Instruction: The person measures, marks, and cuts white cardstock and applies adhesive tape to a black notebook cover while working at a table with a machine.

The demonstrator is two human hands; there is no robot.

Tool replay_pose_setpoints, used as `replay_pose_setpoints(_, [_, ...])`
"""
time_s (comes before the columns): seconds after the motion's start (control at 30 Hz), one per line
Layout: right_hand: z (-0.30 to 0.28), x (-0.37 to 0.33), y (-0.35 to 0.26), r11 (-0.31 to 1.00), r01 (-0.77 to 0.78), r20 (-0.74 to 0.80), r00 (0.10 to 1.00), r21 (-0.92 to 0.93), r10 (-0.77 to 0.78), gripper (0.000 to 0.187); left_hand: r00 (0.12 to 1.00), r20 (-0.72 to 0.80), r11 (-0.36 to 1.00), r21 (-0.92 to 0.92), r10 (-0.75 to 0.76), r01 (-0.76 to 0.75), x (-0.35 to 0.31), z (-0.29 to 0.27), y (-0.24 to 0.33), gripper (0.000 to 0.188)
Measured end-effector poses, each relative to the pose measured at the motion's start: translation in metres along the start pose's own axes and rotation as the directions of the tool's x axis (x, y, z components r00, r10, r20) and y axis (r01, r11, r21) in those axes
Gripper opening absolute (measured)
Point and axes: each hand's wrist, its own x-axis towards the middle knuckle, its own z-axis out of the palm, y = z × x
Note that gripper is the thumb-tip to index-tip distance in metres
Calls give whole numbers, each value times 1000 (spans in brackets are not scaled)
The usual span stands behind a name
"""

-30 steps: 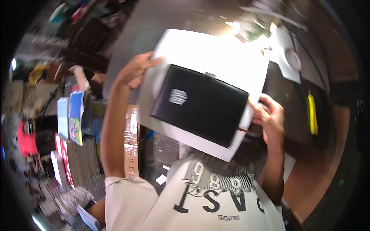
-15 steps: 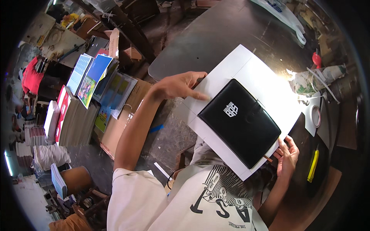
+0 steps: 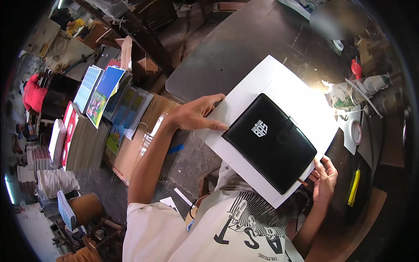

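In the head view, looking down, a person in a pale shirt point(image 3: 174, 231) held a white sheet point(image 3: 283, 87) at a slant, a black notebook point(image 3: 270, 153) lying on top of it. The notebook was shut and turned at an angle, with a pale emblem toward its left end, a strap tab on its upper edge and a brown ribbon point(image 3: 302, 182) poking out at its lower right. The left hand point(image 3: 192, 114) had the sheet's left edge in a wide grip, its thumb on top just beside the notebook's left corner; its fingers were partly hidden. The right hand point(image 3: 324, 179) had the opposite edge in a narrow grip, fingertips together near the notebook's right corner and the other fingers loosely curled. Beyond the sheet stretched a dark bench point(image 3: 214, 61). At the sheet's upper right, by a bright glare, lay a patterned bundle point(image 3: 349, 94) and a small red object point(image 3: 357, 69); below these was a roll of tape point(image 3: 356, 132), and nearer the right hand a yellow cutter point(image 3: 354, 187). On the left were a cardboard box point(image 3: 131, 161), a thick stack of books point(image 3: 89, 142) and a blue and green booklet point(image 3: 104, 94) standing aslant. In the far left background, a person in red point(image 3: 35, 94) bent forward.
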Motion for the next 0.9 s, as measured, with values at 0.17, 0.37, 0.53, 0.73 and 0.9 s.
replay_pose_setpoints(0.17, [1,-3,-8,999,-21,-15,1000,30,21,27,995,-97,963,266,-11,36,6,-2,-12,74])
replay_pose_setpoints(0.37, [13,-5,-12,999,-33,-32,999,26,34,24,991,-127,999,-19,-47,45,1,8,-20,64])
replay_pose_setpoints(0.53, [9,-6,-13,999,-31,-43,999,32,33,23,986,-115,982,-160,-121,102,10,15,2,57])
replay_pose_setpoints(0.73, [14,-15,-26,997,-64,-37,997,54,66,24,972,-109,965,-181,-210,188,14,0,15,49])
replay_pose_setpoints(0.9, [14,-13,-26,990,-127,-50,990,55,130,23,955,-169,917,-361,-244,170,60,-3,15,40])
